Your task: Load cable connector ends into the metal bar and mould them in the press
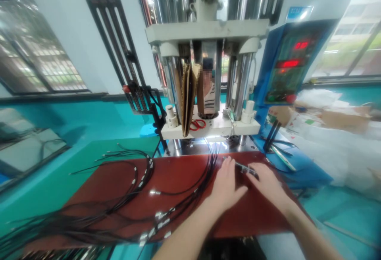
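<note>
My left hand [226, 184] rests over the right part of the red-brown board, its fingers stretched forward and the thumb spread to the side. Its fingertips are near one end of a thin grey object [243, 168], whose kind I cannot make out. My right hand [267, 181] has its fingers closed round the dark near end of that object. Just left of my left hand, a bundle of black cables [205, 174] with white labels curves across the board. A single cable's silvery connector [154, 192] lies farther left.
More black cables [145, 172] spread over the board [175, 168] at left. Behind it stands a press [208, 31] with folded cardboard [187, 97] and red-handled scissors [198, 124] on its lower plate. A blue control box [293, 65] and a blue side table [309, 172] are at right.
</note>
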Action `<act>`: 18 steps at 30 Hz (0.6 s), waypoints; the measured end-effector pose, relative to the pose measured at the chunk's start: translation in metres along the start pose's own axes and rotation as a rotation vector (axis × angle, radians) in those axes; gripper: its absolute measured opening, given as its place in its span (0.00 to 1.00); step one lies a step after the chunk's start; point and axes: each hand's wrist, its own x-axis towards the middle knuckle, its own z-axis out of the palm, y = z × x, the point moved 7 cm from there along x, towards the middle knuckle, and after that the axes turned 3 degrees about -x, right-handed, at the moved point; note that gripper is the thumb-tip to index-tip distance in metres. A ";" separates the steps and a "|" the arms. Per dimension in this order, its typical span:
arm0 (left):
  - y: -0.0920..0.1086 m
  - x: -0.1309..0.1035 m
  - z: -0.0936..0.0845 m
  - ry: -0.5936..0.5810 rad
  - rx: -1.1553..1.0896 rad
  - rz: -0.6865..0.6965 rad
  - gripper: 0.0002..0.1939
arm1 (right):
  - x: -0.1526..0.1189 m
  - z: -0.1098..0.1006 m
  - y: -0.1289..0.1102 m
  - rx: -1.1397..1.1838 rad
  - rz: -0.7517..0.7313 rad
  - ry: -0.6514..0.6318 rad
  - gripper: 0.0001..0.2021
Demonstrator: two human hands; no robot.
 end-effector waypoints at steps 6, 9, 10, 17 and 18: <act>-0.031 0.030 0.035 0.013 0.264 -0.092 0.47 | 0.002 0.024 0.011 -0.027 -0.061 0.055 0.14; -0.034 0.026 0.040 0.067 0.351 -0.083 0.45 | 0.007 0.014 0.008 -0.008 -0.064 0.119 0.15; -0.034 0.025 0.041 0.079 0.371 -0.079 0.45 | 0.009 0.007 0.003 -0.002 -0.071 0.148 0.16; -0.034 0.027 0.041 0.062 0.367 -0.060 0.45 | -0.020 -0.088 -0.011 -0.033 -0.018 0.607 0.09; -0.034 0.027 0.040 0.060 0.357 -0.062 0.44 | -0.033 -0.102 0.001 -0.086 0.028 0.655 0.08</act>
